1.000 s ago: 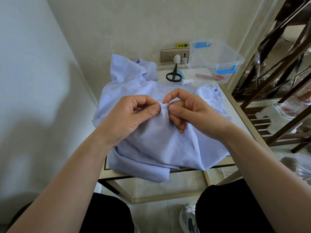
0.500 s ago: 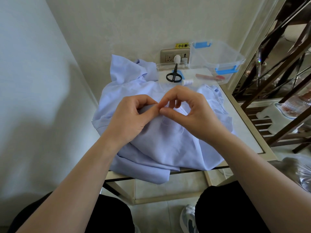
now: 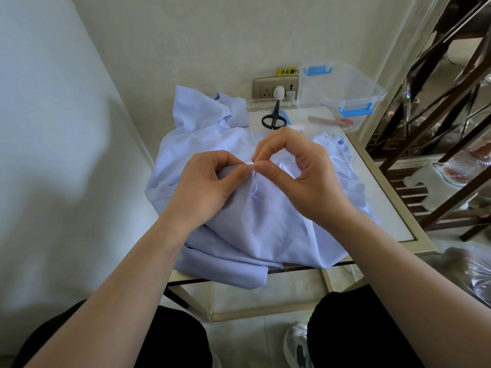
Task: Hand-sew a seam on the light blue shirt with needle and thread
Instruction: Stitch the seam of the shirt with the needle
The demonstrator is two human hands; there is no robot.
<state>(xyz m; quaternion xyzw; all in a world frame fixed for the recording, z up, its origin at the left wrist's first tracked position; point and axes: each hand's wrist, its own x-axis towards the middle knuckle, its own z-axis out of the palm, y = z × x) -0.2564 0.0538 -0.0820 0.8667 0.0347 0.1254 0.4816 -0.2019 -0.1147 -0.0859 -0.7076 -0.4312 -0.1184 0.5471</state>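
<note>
Two hands met over the light blue shirt (image 3: 265,235), heaped on the table (image 3: 393,208) beneath the fingers. The left hand (image 3: 210,187) pinched a raised fold of cloth between thumb and forefinger. The right hand (image 3: 305,181) pinched the same fold, tip to tip, touching the left fingertips; any needle there was too small to tell. Black scissors (image 3: 273,120) lay just beyond the right fingertips, and a clear box (image 3: 342,86) stood farther off.
</note>
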